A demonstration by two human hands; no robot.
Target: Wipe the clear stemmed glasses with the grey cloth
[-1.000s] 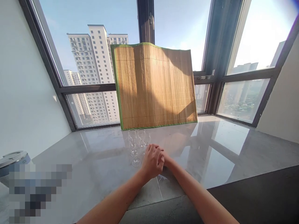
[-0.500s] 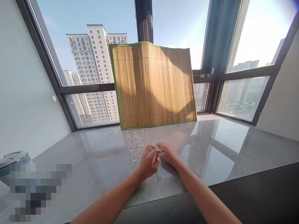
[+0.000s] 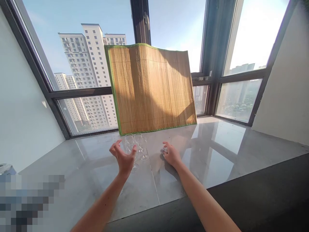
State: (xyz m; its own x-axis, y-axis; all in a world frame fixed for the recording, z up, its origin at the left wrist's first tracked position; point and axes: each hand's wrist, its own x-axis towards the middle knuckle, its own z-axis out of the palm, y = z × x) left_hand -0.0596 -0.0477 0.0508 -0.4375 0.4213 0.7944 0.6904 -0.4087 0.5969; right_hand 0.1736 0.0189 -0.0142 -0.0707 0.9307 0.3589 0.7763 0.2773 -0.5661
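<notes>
Several clear stemmed glasses [image 3: 140, 143] stand close together on a grey marble counter [image 3: 217, 151]. My left hand [image 3: 123, 156] hovers just in front of them, raised off the counter, with its fingers spread and curled and nothing in them. My right hand [image 3: 171, 154] rests on the counter to the right of the glasses, fingers curled over a small shiny thing [image 3: 165, 149] that I cannot make out.
A bamboo mat with a green edge [image 3: 149, 88] leans upright against the window behind the glasses. Dark window frames run along the back. White walls close both sides. A round metal lid [image 3: 4, 167] shows at the far left edge.
My hands were together in front of the glasses; now they are apart. The left hand moved left and opened by the glasses. The right hand stayed on the counter. The view shifted right.
</notes>
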